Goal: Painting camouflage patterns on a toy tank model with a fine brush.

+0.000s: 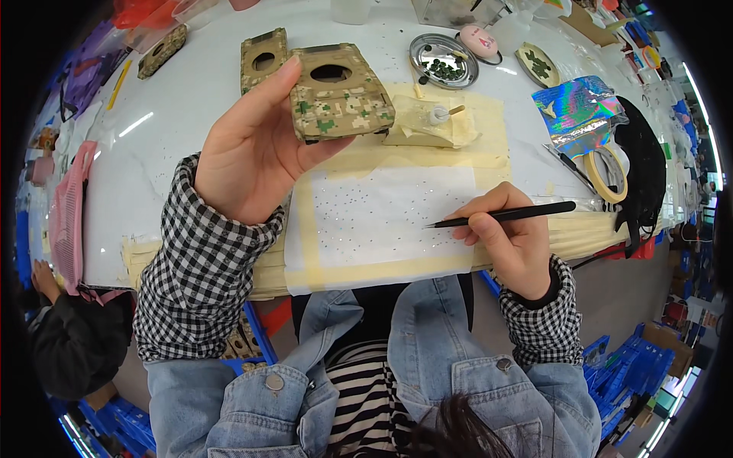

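Note:
My left hand [248, 145] is raised over the table, its fingers closed round a camouflage-patterned toy tank body [343, 103] with a round hole in its top. A second camouflage tank body [262, 44] shows just behind it, partly covered by my fingers. Between the fingertips of my right hand [510, 243] is a pair of slim black tweezers [527, 212], tips pointing left. Those tips hover over or touch a white sheet [366, 248] scattered with many tiny shiny specks; whether they pinch one is too small to tell. Masking tape borders the sheet.
Beyond the sheet stands a taped block [427, 137] with a small white pot. Farther back are a metal dish [444, 61] of dark bits and a pink oval object [479, 42]. A tape roll [605, 174] and a shiny bag [578, 114] lie right. Another person [80, 336] sits left.

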Available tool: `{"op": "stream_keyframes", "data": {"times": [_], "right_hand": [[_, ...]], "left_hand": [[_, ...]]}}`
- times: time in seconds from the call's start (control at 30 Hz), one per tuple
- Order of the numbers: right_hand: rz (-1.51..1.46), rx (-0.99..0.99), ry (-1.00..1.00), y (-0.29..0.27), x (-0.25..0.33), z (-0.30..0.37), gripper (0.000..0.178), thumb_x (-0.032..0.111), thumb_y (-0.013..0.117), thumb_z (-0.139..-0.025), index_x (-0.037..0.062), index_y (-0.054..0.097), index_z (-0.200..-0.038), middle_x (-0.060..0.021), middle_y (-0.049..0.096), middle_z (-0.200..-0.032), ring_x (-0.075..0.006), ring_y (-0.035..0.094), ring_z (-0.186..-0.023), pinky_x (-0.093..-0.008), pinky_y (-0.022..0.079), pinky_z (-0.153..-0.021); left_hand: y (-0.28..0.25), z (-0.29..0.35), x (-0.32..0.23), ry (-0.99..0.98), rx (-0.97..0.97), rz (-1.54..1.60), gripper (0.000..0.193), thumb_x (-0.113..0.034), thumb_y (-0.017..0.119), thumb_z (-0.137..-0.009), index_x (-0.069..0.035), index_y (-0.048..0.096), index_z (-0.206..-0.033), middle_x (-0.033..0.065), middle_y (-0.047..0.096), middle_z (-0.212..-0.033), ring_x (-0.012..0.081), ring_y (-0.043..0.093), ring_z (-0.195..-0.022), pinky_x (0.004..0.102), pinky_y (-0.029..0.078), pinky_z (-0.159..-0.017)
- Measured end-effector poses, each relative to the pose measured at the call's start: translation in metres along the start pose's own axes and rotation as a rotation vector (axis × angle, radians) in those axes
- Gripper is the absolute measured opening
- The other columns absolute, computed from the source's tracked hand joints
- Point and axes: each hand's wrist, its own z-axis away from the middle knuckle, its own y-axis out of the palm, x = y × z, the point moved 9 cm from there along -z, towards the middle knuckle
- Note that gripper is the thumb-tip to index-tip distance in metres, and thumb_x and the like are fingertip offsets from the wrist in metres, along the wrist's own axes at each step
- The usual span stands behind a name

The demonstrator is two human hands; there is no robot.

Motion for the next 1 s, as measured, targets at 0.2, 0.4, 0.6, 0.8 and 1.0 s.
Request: {"op": "stream_keyframes", "data": {"times": [0.2,0.4,0.6,0.8,1.0], "right_hand": [[0.021,0.009,-0.007,0.0000,-0.0018,0.0000,0.012,0.008,0.058,-0.090,-0.0035,0.057,-0.089,-0.0055,0.061,-0.079,-0.0069,0.056,-0.070,-0.0191,0.046,-0.063],[0.048,0.021,-0.010,0.0015,-0.0003,0.0002,0.012,0.008,0.058,-0.090,-0.0033,0.057,-0.089,-0.0045,0.061,-0.078,-0.0060,0.054,-0.069,-0.0181,0.045,-0.062],[0.070,0.035,-0.015,0.0028,0.0003,-0.0001,0.011,0.008,0.058,-0.090,-0.0033,0.057,-0.089,-0.0043,0.061,-0.077,-0.0055,0.053,-0.069,-0.0176,0.044,-0.062],[0.064,0.016,-0.033,0.0019,0.0020,0.0003,0.013,0.010,0.058,-0.090,-0.0032,0.057,-0.089,-0.0048,0.061,-0.078,-0.0064,0.054,-0.069,-0.0184,0.044,-0.062],[0.073,0.030,-0.026,0.0019,0.0004,-0.0004,0.014,0.010,0.058,-0.090,-0.0031,0.057,-0.089,-0.0049,0.060,-0.077,-0.0070,0.054,-0.069,-0.0192,0.044,-0.062]], "left_hand": [[0.0008,0.0006,0.0004,-0.010,-0.005,0.008,0.048,-0.026,0.028,-0.101,0.006,0.029,-0.137,0.0311,0.037,-0.135,0.0360,0.055,-0.112,0.0299,0.056,-0.087],[0.0016,0.0003,-0.0001,-0.002,-0.002,0.005,0.048,-0.026,0.027,-0.101,0.006,0.028,-0.137,0.0313,0.037,-0.135,0.0362,0.055,-0.112,0.0298,0.056,-0.086],[0.0011,0.0012,0.0001,-0.010,-0.009,-0.008,0.048,-0.026,0.026,-0.101,0.006,0.028,-0.137,0.0310,0.037,-0.135,0.0362,0.054,-0.113,0.0301,0.055,-0.087],[0.0019,0.0009,-0.0001,-0.006,0.001,-0.013,0.048,-0.026,0.026,-0.101,0.006,0.028,-0.137,0.0307,0.038,-0.135,0.0360,0.054,-0.113,0.0303,0.055,-0.088],[0.0017,0.0011,0.0001,-0.008,0.015,0.000,0.048,-0.026,0.026,-0.101,0.005,0.028,-0.137,0.0310,0.037,-0.135,0.0362,0.054,-0.113,0.0310,0.054,-0.089]]}}
